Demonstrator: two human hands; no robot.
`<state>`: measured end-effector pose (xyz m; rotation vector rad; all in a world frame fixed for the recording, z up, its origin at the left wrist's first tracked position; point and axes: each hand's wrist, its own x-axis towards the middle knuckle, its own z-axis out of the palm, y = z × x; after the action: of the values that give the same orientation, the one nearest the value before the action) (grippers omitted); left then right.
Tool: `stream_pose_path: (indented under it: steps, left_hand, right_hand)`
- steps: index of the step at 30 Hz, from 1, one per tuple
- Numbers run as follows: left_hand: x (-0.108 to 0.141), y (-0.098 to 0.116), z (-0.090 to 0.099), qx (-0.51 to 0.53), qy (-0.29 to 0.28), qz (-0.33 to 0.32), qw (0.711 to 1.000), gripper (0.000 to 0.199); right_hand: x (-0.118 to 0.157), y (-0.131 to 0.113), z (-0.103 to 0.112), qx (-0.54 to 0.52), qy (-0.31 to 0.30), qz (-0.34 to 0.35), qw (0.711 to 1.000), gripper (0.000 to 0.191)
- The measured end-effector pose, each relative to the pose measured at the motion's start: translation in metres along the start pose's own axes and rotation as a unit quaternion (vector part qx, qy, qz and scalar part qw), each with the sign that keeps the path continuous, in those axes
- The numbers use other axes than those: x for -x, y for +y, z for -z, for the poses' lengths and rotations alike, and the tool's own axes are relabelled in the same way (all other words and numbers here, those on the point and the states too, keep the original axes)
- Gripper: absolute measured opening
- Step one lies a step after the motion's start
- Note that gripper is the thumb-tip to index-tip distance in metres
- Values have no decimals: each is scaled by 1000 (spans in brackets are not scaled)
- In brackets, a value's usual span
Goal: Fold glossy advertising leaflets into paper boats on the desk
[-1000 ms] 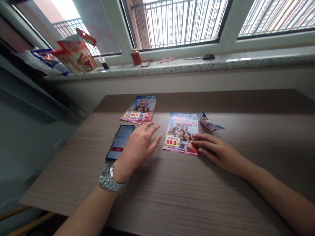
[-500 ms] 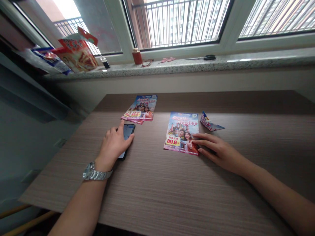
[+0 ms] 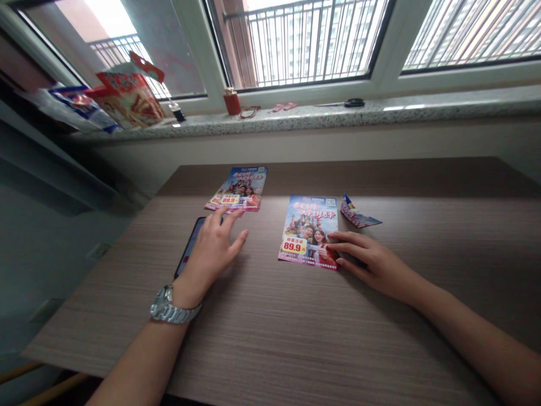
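My left hand [image 3: 215, 242], with a silver watch [image 3: 172, 307] at its wrist, has its fingers spread over the right side of a dark phone [image 3: 189, 246], partly covering it. Just beyond those fingertips lies a small pile of flyers [image 3: 243, 189]. A single printed flyer [image 3: 307, 225] lies flat at mid-table, marked 89.9. The fingertips of my right hand [image 3: 363, 256] rest at its lower right edge, fingers stretched out and slightly apart. Close beyond my right hand sits a folded paper piece [image 3: 358, 214] with the same kind of print.
The wood-grain table [image 3: 270, 338] meets the wall below a stone windowsill [image 3: 296, 119]. On the sill are food bags [image 3: 131, 96], a red bottle [image 3: 231, 101], pink bits [image 3: 284, 106] and dark-handled scissors [image 3: 354, 103]. A grey curtain [image 3: 51, 163] hangs at left.
The phone has shifted left and its left side now shows past my left hand. My left hand has moved right, its fingers spreading. My right hand stays at the flyer.
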<state>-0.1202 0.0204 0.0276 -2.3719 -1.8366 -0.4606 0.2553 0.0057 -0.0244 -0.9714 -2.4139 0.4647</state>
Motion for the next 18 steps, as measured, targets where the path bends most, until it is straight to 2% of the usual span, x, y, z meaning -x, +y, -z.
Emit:
stream_pose_path:
  steps: [2, 4, 8, 13, 18]
  left_hand:
    - [-2, 22, 1, 79, -12, -72, 994, 46]
    - [-1, 43, 2, 133, -50, -120, 983, 46]
    - [2, 74, -3, 192, -114, -183, 957, 46]
    - [5, 87, -18, 204, -149, -220, 942, 50]
    - [9, 89, -28, 209, -144, -231, 939, 50]
  right_hand:
    - [0, -1, 0, 1, 4, 3, 1000, 35]
    - [-1, -1, 1, 3, 6, 5, 1000, 35]
    - [0, 1, -1, 4, 8, 13, 1000, 34]
    - [1, 3, -2, 7, 16, 20, 1000, 35]
    - [2, 4, -3, 7, 14, 16, 1000, 34]
